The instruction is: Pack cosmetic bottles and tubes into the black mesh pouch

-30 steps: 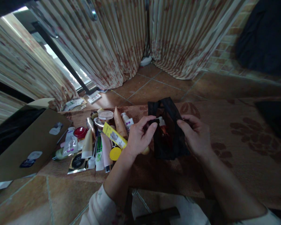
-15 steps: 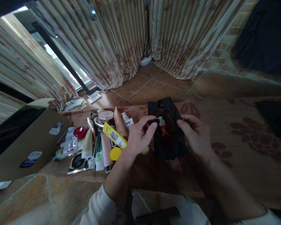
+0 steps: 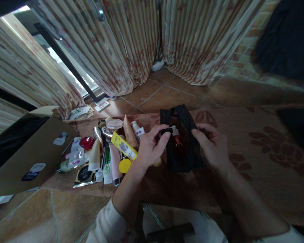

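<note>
A black fabric bag point(image 3: 184, 165) stands with its mouth spread on the brown patterned cloth. Inside it leans a reddish-brown bottle point(image 3: 176, 140) with a pale top. My left hand point(image 3: 152, 145) pinches the bag's left rim between thumb and fingers. On the opposite rim, my right hand point(image 3: 211, 145) grips the edge the same way. Close to my left wrist lie a yellow tube point(image 3: 124, 145) and a round yellow lid point(image 3: 125, 165). The lower part of the bottle is hard to make out in the dark bag.
Several tubes and jars crowd the cloth on the left, among them a red jar point(image 3: 87, 143) and a peach tube point(image 3: 130, 133). Beyond them stands a cardboard box point(image 3: 48, 152) with a black lining. A dark flat object point(image 3: 297, 126) lies at far right.
</note>
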Tool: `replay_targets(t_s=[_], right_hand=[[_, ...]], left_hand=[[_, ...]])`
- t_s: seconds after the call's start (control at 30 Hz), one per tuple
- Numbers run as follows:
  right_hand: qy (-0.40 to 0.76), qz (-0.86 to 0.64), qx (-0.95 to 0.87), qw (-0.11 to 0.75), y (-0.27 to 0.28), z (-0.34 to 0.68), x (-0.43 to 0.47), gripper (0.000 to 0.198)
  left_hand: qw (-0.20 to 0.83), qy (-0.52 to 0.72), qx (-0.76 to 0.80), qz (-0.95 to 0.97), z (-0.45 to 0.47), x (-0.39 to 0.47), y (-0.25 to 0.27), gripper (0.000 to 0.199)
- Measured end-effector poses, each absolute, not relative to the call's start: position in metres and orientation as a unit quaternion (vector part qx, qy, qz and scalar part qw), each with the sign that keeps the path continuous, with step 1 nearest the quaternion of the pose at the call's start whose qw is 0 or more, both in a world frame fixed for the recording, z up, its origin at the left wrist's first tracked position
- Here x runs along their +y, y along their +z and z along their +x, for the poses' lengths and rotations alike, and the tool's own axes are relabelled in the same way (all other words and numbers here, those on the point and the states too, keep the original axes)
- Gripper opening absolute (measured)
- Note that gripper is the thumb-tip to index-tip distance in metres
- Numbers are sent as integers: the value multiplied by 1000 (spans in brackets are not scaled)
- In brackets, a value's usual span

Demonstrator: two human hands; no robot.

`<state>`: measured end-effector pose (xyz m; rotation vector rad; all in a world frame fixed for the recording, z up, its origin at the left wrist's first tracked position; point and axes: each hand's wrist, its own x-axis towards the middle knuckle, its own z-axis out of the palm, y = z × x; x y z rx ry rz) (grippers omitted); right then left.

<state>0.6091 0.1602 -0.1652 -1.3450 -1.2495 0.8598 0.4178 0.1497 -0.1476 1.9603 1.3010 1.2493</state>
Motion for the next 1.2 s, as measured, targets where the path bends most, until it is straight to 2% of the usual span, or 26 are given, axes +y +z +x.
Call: replay_targets(t_s=[1.0,1.2], right_hand=[[359,-561,-520,535,-164,608,159,16],[361,-561,-515,538,-162,609,159,16]], left_hand=[[229,466,462,719,419,145,-142,28],[209,478,504,688,410,152,-150,28]])
